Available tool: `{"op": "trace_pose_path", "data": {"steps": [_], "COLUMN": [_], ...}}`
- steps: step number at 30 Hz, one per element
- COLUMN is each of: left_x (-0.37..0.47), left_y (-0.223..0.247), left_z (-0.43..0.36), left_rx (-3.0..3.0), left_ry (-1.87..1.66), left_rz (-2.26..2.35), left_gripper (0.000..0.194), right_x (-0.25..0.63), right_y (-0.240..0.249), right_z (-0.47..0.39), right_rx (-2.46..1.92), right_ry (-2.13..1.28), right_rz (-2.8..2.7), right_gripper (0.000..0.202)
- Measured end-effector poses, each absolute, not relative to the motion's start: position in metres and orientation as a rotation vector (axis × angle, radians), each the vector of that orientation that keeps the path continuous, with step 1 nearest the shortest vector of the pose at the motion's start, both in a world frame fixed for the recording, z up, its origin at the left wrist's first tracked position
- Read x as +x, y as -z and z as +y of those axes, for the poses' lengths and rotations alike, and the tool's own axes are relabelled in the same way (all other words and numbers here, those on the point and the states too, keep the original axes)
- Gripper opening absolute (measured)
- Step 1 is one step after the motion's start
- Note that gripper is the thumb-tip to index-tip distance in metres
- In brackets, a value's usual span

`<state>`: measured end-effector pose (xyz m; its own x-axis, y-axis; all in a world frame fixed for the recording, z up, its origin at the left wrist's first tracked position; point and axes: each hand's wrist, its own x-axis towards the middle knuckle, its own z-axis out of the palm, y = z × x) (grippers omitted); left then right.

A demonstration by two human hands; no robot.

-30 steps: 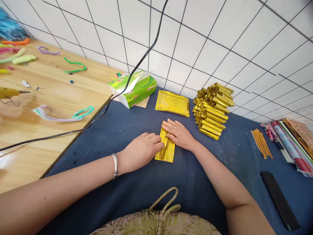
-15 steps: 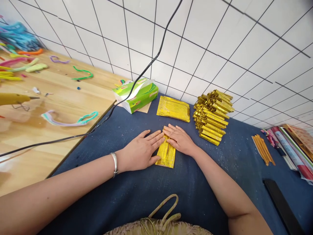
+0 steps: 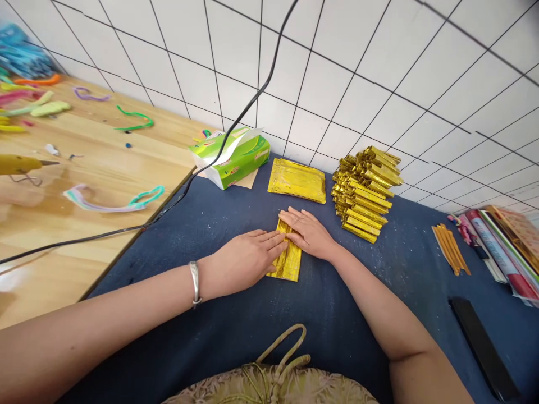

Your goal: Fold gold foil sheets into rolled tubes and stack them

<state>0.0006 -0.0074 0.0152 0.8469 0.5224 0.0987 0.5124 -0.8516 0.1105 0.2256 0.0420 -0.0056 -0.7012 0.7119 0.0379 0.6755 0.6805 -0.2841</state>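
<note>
On the dark blue cloth lies a sheet of gold foil paper (image 3: pixel 288 264) with creases running along it. My left hand (image 3: pixel 244 259) rests flat over its left side, fingers stretched out toward the right. Across the far right part of the sheet lies my right hand (image 3: pixel 309 233), palm down, its fingers extended and its thumb close to the left fingertips. Both hands cover part of the paper. Farther back sits a flat stack of gold paper (image 3: pixel 297 180), and to its right a pile of folded gold paper strips (image 3: pixel 364 193).
A green tissue pack (image 3: pixel 242 160) and a black cable (image 3: pixel 248 106) are at the back left. The wooden table (image 3: pixel 168 151) bears colourful pipe cleaners (image 3: pixel 137 120) and a yellow glue gun (image 3: pixel 19 164). At right are orange-gold strips (image 3: pixel 451 249), books (image 3: pixel 501 252) and a black long object (image 3: pixel 482 345).
My left hand has slid slightly over the gold paper, its thumb now tucked in and its fingers closer together. My right hand stays on the sheet. The view has shifted a little.
</note>
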Motion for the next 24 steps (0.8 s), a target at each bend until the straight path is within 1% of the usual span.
{"op": "trace_pose_path", "data": {"steps": [4, 11, 18, 24], "left_x": [-0.001, 0.003, 0.005, 0.006], "left_y": [-0.013, -0.024, -0.026, -0.022], "left_z": [-0.019, -0.026, -0.028, -0.031], "left_rx": [2.974, 2.911, 2.925, 2.986], "left_ry": [-0.197, -0.252, -0.234, -0.213], "left_rz": [0.751, 0.676, 0.668, 0.627], "left_gripper": [0.039, 0.025, 0.024, 0.028], "right_x": [0.226, 0.225, 0.225, 0.224], "right_y": [0.005, 0.004, 0.004, 0.002], "right_z": [0.042, 0.041, 0.042, 0.041], "right_rx": [-1.134, -1.133, -1.143, -1.143], "right_ry": [-0.371, -0.358, -0.362, -0.355], "right_rz": [-2.755, -2.759, -2.763, -2.769], "right_gripper": [0.047, 0.046, 0.045, 0.046]}}
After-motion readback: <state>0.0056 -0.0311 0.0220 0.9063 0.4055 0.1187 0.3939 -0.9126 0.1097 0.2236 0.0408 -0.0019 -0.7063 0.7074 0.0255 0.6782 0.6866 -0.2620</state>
